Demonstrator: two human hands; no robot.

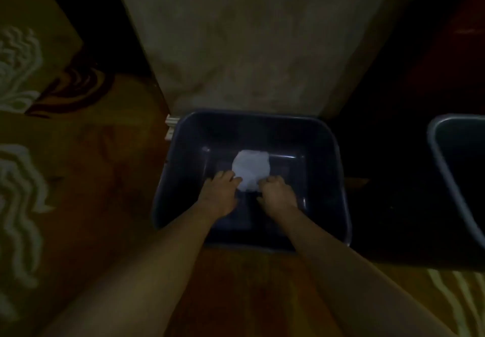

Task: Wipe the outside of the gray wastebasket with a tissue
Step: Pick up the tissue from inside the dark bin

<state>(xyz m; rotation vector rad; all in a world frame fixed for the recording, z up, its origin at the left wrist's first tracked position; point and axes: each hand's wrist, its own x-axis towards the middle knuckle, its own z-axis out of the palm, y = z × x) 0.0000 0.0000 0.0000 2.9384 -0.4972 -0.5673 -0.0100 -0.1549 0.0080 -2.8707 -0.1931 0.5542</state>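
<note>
A dark gray rectangular wastebasket (333,179) stands open side up on the carpet, right against a pale wall panel. A white tissue (250,170) is spread over its inside. Both my hands reach into the basket from the near side. My left hand (219,195) pinches the tissue's left edge and my right hand (277,196) grips its right edge. The scene is dim and the fingertips are partly hidden behind the tissue.
A second gray bin (446,168) stands at the right edge, partly out of frame. Patterned brown carpet (86,179) covers the floor to the left and near side. A pale panel (249,48) rises behind the basket, with dark gaps on both sides.
</note>
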